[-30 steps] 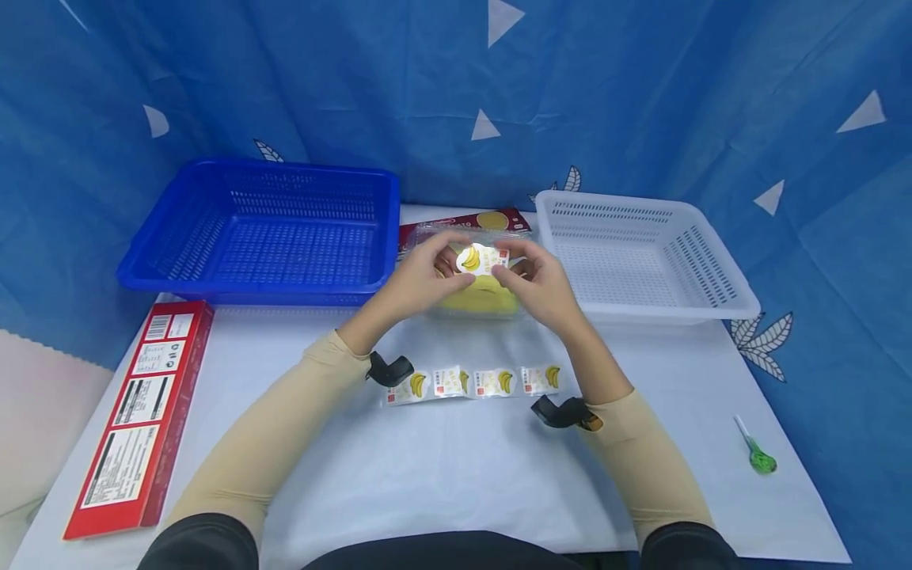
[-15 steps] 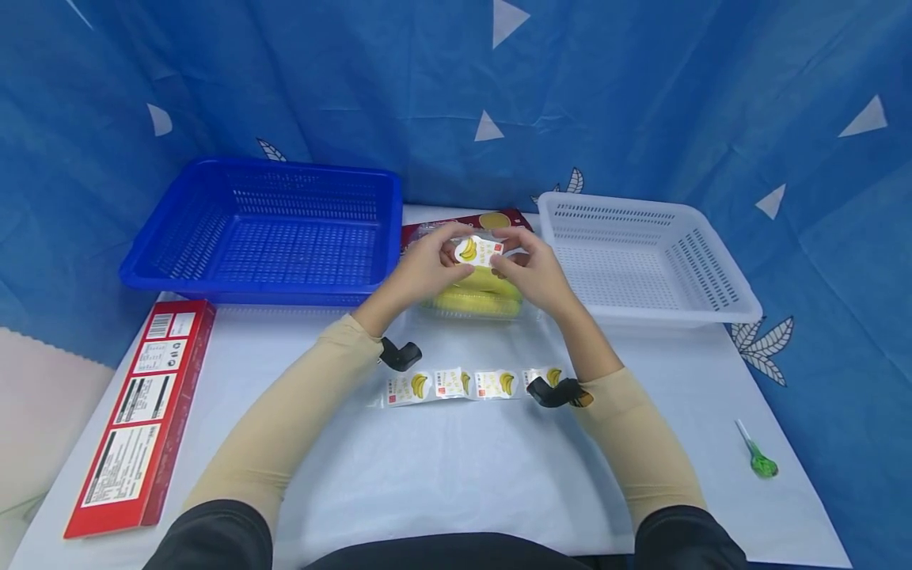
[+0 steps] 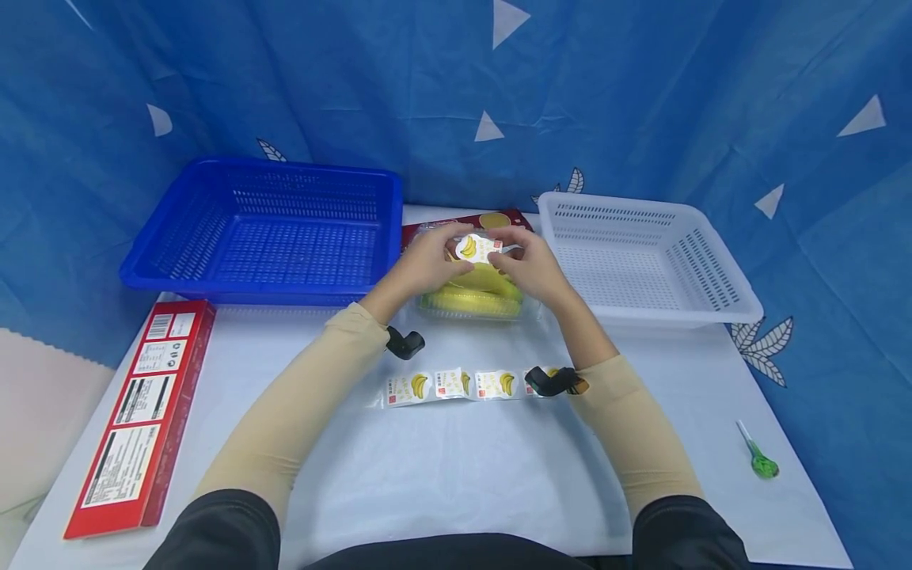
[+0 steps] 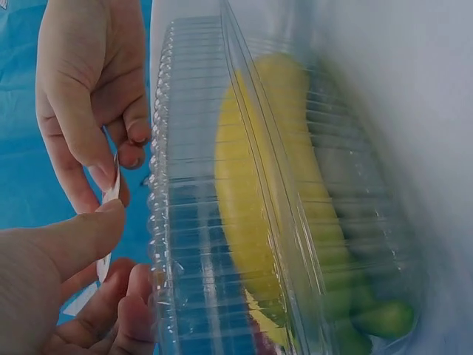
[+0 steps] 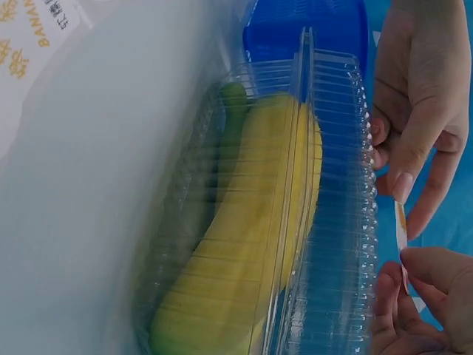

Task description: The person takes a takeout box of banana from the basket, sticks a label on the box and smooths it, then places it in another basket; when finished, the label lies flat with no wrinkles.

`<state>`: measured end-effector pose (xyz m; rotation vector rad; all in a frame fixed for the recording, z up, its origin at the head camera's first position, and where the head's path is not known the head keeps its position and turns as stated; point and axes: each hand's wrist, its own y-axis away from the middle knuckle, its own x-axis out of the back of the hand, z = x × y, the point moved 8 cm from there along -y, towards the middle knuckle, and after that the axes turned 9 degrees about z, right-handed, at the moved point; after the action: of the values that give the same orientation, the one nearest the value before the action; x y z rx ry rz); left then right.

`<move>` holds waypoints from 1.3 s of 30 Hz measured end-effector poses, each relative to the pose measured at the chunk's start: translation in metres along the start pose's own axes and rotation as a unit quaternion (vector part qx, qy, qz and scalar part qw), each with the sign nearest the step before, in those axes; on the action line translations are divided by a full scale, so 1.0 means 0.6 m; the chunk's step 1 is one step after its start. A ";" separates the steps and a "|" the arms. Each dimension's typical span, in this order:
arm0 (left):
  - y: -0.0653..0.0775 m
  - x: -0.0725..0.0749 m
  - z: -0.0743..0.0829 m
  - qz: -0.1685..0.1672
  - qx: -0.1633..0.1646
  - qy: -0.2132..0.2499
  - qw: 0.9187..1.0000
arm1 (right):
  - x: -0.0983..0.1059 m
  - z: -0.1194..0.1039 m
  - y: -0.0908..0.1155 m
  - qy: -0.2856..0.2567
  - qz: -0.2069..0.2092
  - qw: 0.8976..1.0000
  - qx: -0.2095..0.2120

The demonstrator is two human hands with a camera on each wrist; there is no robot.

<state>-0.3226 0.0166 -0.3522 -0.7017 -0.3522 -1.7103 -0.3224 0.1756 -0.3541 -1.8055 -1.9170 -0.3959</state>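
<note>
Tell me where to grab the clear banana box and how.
Probably grip the clear banana box by its short ends, from left and right: it lies long side to the front, and its ridged walls look flimsy, so hold lightly.

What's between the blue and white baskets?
Head view: the clear box, a red packet behind it, and the left hand and right hand holding a label.

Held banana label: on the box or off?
Off: left hand and right hand pinch the label, a gap separating it from the box.

White label (image 3: 480, 249), yellow banana print (image 3: 467, 247); blue basket (image 3: 292, 249); red box (image 3: 151, 400).
</note>
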 end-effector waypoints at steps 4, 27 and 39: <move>-0.006 -0.004 0.001 -0.009 -0.008 -0.019 1.000 | -0.002 0.008 -0.008 0.020 -0.008 1.000 -0.008; -0.030 -0.013 -0.025 -0.025 0.033 -0.064 0.997 | -0.019 0.013 -0.029 0.126 -0.050 0.991 -0.023; -0.028 -0.010 -0.027 -0.021 0.035 -0.065 0.997 | -0.021 0.011 -0.030 0.154 -0.044 0.987 -0.007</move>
<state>-0.3420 0.0163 -0.3663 -0.7598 -0.5182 -1.6886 -0.3411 0.1664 -0.3643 -1.5645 -1.7827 -0.6783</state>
